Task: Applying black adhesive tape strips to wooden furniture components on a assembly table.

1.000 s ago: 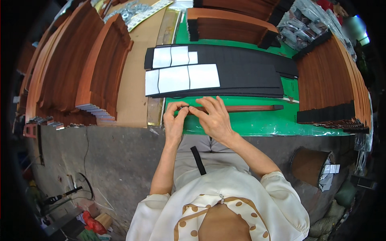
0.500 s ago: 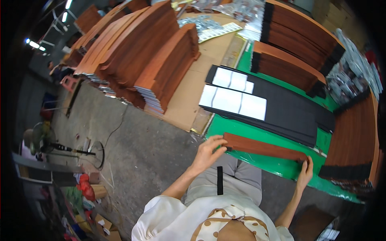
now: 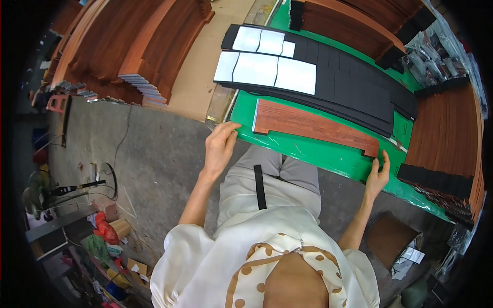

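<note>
A reddish-brown wood-grain board with a notched lower edge lies flat along the front of the green tabletop. My left hand is at the table's front left corner, apart from the board's pale-edged left end. Its fingers are a little apart with nothing between them. Close by the board's right end is my right hand, fingers spread and holding nothing; whether a fingertip touches the board I cannot tell. Behind the board are stacked black panels, with white sheets lying on their left part.
Stacks of wood-grain boards stand on a cardboard-covered surface at the left. More boards with black-wrapped ends are piled at the right, beside plastic-wrapped parts. A fan stands on the floor at far left; a brown bin is at lower right.
The board has gone from between my hands onto the green tabletop. Both hands have let go, the left drawing away from its end. The whole view has shifted downward.
</note>
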A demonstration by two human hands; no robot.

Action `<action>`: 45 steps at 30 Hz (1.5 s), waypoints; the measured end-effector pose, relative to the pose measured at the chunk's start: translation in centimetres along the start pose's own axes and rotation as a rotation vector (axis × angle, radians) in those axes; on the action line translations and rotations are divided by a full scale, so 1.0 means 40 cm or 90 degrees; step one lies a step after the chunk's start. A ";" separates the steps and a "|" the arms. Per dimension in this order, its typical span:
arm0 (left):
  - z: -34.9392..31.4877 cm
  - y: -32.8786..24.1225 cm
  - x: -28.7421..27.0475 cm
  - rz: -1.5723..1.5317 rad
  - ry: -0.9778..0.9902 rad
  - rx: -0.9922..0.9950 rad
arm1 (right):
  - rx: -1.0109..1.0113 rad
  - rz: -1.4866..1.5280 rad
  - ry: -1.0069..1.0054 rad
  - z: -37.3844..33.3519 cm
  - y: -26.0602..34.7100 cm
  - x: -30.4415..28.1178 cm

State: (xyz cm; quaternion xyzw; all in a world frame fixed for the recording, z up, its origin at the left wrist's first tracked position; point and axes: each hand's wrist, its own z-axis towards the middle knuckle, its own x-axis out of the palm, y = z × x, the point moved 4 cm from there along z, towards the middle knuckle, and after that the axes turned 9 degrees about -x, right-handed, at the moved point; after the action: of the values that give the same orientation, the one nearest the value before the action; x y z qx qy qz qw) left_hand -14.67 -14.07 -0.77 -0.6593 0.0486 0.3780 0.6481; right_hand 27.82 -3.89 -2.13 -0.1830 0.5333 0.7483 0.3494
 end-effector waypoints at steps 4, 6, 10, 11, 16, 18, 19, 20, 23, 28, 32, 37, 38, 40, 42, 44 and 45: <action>-0.013 -0.032 0.042 0.026 0.019 0.021 | -0.068 -0.028 0.051 0.012 0.013 0.025; -0.013 -0.040 0.061 0.063 -0.010 0.097 | -0.073 -0.014 0.067 0.016 0.000 0.031; -0.006 -0.047 0.049 -0.095 0.020 -0.080 | 0.098 0.217 0.110 0.030 -0.026 0.011; 0.000 -0.060 0.036 -0.137 0.010 -0.062 | 0.090 0.210 0.110 0.039 -0.023 0.003; 0.007 -0.115 0.031 -0.281 -0.014 -0.032 | 0.190 0.261 0.007 0.072 -0.045 -0.011; 0.011 -0.133 0.036 -0.307 -0.019 -0.016 | 0.193 0.268 0.001 0.081 -0.049 -0.012; 0.010 -0.141 0.038 -0.320 -0.025 -0.006 | 0.195 0.273 0.015 0.087 -0.055 -0.008; 0.008 -0.149 0.048 -0.330 -0.028 -0.006 | 0.201 0.288 0.021 0.090 -0.061 -0.004; -0.003 -0.178 0.066 -0.267 -0.021 0.117 | 0.211 0.292 0.033 0.098 -0.045 0.006; -0.009 -0.076 0.051 -0.454 -0.105 -0.059 | 0.236 0.256 0.044 0.115 -0.034 0.003; -0.018 -0.048 0.060 -0.312 -0.071 -0.054 | 0.229 0.156 0.031 0.123 -0.016 -0.004; -0.009 -0.049 0.080 -0.295 -0.027 -0.031 | -0.202 -0.052 -0.012 0.111 0.231 0.047; -0.012 -0.047 0.077 -0.296 -0.024 -0.032 | -0.269 0.056 0.050 0.096 0.318 0.077; -0.010 -0.040 0.077 -0.323 -0.007 -0.031 | -0.425 0.062 0.190 0.049 0.466 0.147; -0.009 -0.037 0.079 -0.327 -0.006 -0.028 | -0.439 0.094 0.319 0.007 0.556 0.209; -0.007 -0.034 0.078 -0.328 -0.005 -0.026 | -0.524 0.125 0.385 -0.012 0.618 0.260; -0.004 -0.035 0.077 -0.311 -0.007 -0.018 | -0.524 0.124 0.386 -0.011 0.631 0.272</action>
State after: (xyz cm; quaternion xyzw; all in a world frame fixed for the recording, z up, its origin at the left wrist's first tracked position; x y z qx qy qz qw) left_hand -11.64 -12.69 -1.39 -0.6584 -0.1211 0.2141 0.7114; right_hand 2.18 -5.46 7.59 -0.4635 0.2869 0.8383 0.0071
